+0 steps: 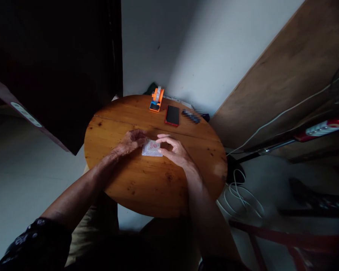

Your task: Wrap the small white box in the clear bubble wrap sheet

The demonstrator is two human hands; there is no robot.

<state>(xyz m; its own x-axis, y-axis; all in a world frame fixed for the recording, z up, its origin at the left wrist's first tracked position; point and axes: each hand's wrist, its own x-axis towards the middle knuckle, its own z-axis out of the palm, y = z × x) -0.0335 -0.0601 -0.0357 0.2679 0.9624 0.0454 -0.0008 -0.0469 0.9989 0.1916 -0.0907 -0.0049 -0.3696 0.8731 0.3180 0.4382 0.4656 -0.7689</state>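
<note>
A small clear plastic packet (151, 148) with pale, pinkish contents lies on the round wooden table (147, 180). My left hand (130, 142) rests on the table at the packet's left edge, fingers curled and pinching that edge. My right hand (174, 149) is at the packet's right side, thumb and fingers closed on its top right corner. Both forearms reach in from the bottom of the view.
At the table's far edge stand an orange tape dispenser (156, 99), a red-cased phone (172, 115) lying face down, and a small dark object (191, 116). White cables (241, 195) coil on the floor to the right. A wooden board (274, 82) leans against the wall.
</note>
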